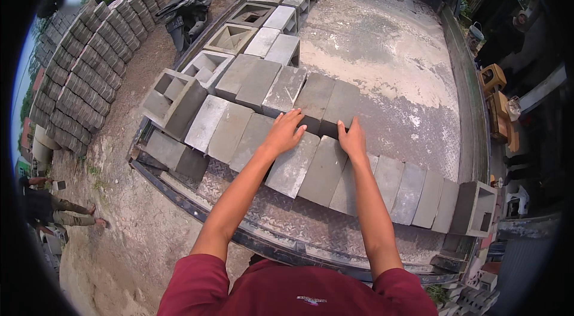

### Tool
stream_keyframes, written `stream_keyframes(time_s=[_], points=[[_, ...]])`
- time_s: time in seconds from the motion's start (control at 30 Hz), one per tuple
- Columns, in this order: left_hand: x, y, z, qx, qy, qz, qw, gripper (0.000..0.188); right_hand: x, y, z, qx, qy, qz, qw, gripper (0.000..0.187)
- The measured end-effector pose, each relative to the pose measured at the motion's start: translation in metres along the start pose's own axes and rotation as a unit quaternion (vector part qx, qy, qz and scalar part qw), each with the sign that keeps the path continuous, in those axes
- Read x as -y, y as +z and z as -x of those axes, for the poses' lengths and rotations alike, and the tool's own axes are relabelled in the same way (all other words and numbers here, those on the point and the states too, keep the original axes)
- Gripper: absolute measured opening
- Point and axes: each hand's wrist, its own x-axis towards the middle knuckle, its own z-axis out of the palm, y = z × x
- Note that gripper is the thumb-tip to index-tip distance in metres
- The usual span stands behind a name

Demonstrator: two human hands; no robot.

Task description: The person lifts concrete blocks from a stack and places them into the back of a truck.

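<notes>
Grey concrete blocks stand in rows on a truck bed. My left hand (pixel 286 133) reaches to the near left side of a pair of concrete blocks (pixel 327 101) in the second row, its fingers bent over the edge and its thumb towards the dark near face. At the pair's near right corner is my right hand (pixel 353 138), thumb on the near side and fingers along the right side. Between them the two hands clasp the pair. Directly below my wrists lies the front row of blocks (pixel 320 175), tightly side by side. The undersides of both hands are hidden.
Hollow blocks (pixel 230 39) line the bed's left edge; another hollow block (pixel 473 208) ends the front row. Worn metal bed floor (pixel 382 71) extends beyond. Outside stand stacked pavers (pixel 89 71), a parked motorbike (pixel 184 8) and a person (pixel 57 208). Wooden chairs (pixel 496 101) are right.
</notes>
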Motion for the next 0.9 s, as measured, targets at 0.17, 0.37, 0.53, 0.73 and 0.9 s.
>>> stream_keyframes(time_s=[0.17, 0.37, 0.53, 0.73, 0.9], points=[[-0.017, -0.056, 0.117, -0.112, -0.075, 0.093, 0.987, 0.031, 0.017, 0.007, 0.065, -0.049, -0.096, 0.164, 0.981, 0.058], [-0.045, -0.113, 0.287, -0.291, -0.236, 0.238, 0.896, 0.026, 0.114, 0.004, 0.169, 0.032, -0.289, -0.046, 0.956, 0.031], [-0.036, -0.107, 0.447, -0.366, -0.367, 0.271, 0.811, 0.024, 0.194, 0.031, 0.311, 0.169, -0.387, -0.190, 0.886, 0.010], [-0.014, -0.050, 0.666, -0.395, -0.514, 0.212, 0.732, 0.025, 0.221, 0.137, 0.453, 0.361, -0.427, -0.224, 0.798, 0.013], [-0.019, -0.026, 0.798, -0.410, -0.617, 0.189, 0.645, 0.028, 0.197, 0.267, 0.532, 0.506, -0.484, -0.023, 0.714, 0.023]])
